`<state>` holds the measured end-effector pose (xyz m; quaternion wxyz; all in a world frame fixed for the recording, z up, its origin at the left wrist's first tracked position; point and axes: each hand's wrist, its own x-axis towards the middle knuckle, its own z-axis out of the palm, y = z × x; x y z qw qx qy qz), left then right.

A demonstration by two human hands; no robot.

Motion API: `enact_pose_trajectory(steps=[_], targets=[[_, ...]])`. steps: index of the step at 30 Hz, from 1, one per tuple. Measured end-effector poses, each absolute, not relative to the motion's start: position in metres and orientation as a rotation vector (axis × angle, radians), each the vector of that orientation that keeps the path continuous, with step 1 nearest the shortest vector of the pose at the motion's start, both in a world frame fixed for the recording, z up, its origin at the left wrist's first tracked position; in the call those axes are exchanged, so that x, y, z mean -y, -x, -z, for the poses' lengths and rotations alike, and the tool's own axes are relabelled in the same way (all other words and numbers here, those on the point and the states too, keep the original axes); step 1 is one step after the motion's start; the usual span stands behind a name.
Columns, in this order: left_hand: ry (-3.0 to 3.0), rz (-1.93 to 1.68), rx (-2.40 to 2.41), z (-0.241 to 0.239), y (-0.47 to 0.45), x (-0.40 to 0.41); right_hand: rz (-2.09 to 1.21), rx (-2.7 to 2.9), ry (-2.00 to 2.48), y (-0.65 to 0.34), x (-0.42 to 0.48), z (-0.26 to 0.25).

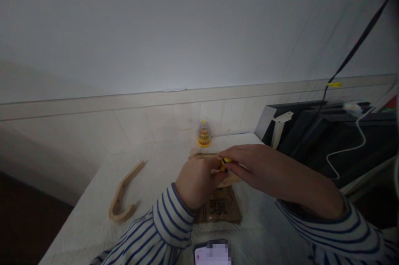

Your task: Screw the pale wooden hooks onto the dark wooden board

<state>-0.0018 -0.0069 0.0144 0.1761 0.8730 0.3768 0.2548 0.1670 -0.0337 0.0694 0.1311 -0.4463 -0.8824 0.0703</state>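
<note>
Small yellow-and-black object (223,166), pinched between thumb and fingertips of the right hand (252,165), above a white-covered table (84,207). Sits close against the bent fingers of the left hand (195,180) too; cannot tell if clamped there or merely touching. Appears over a partly hidden light tan piece (233,180), contact unclear, and a flat brown printed packet (222,207). Has a pale wooden J-shaped hook (117,196) well to the left, a clear conical container with yellow base (204,137) beyond, and a phone (202,254) nearer the body.

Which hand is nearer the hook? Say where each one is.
Left. The left hand is to the right of the hook, apart from it; the right hand is farther right.
</note>
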Motion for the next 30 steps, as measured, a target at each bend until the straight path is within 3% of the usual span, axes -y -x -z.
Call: enact_pose_trajectory(steps=[9,15,30], targets=[[-2.593,-0.411,-1.099,-0.024,0.018,0.0,-0.177,2.543,1.292,-0.168,0.029,-0.066],[-2.586,-0.395,-1.11,-0.029,0.021,-0.001,-0.164,2.547,1.264,-0.169,0.027,-0.063],[-2.412,-0.736,-1.087,-0.027,0.002,0.008,-0.227,2.564,1.242,-0.169,0.025,-0.065]])
